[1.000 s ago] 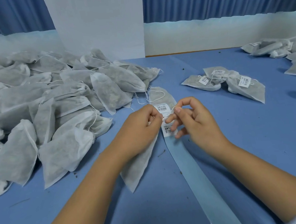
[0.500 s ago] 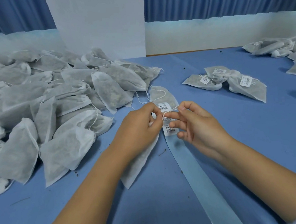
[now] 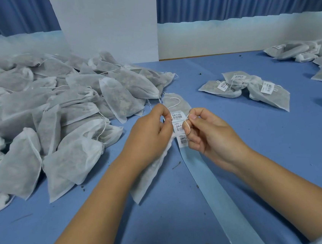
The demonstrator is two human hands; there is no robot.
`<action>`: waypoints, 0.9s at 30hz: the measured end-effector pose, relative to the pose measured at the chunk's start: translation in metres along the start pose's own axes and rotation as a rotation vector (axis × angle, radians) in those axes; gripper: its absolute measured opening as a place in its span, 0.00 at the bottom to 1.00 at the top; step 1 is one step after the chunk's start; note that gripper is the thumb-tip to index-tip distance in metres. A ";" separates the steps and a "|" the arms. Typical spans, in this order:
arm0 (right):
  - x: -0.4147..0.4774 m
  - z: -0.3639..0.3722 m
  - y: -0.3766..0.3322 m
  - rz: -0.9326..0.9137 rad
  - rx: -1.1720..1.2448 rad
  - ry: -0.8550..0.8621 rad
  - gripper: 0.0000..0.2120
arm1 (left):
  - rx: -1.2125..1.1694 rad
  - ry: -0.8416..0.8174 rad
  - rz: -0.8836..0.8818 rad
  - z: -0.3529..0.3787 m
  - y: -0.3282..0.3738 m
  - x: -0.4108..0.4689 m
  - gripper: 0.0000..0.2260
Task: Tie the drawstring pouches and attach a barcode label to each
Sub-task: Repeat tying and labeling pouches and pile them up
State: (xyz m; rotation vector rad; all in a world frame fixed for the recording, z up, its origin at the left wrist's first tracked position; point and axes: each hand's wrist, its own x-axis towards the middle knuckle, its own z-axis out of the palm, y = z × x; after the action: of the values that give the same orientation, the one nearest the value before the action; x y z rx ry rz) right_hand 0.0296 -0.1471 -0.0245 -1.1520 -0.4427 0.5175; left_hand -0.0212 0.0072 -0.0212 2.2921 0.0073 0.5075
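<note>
**Operator:** What's around me, biggest first?

**Spotter:** The blue table (image 3: 269, 160) fills the frame. A heap of untied pouches (image 3: 37, 125) covers the upper left. A small group of labelled pouches (image 3: 260, 93) sits right of centre, well apart from your hands. The pale liner strip (image 3: 208, 186) runs from centre down to the lower right.

**Operator:** And the one I'm working on?

**Spotter:** That pouch (image 3: 150, 180) hangs just below centre, its body trailing down and left under your wrist. Your left hand (image 3: 149, 135) is clamped round its neck. Your right hand (image 3: 209, 134) is close beside it, pinching the drawstring (image 3: 185, 123), with a turn of string round one finger. I'd say you're mid-knot.

**Operator:** What could spoil it?

**Spotter:** Three things, I think.
- The string is thin. If your right pinch eases before the knot seats, the loop may slip off your finger and you'd start the tie over.
- A hard pull against the left hand's hold could pucker or tear the light fabric at the neck.
- You're working right over the barcode labels (image 3: 177, 115) on the strip. A trailing string or a knuckle could catch a label edge and lift or crease it, so it might not stick flat afterwards.

**Operator:** Is the knot tight?

**Spotter:** I can't tell. Your fingers hide it.
</note>
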 end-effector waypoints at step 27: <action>0.000 -0.011 -0.002 -0.267 -0.392 0.158 0.07 | -0.118 -0.303 -0.469 -0.038 -0.014 0.003 0.12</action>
State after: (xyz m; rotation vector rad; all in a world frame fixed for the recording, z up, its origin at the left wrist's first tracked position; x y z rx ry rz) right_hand 0.0364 -0.1563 -0.0265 -1.4706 -0.5664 0.1050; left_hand -0.0302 0.0435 -0.0065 2.1336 0.3472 -0.0794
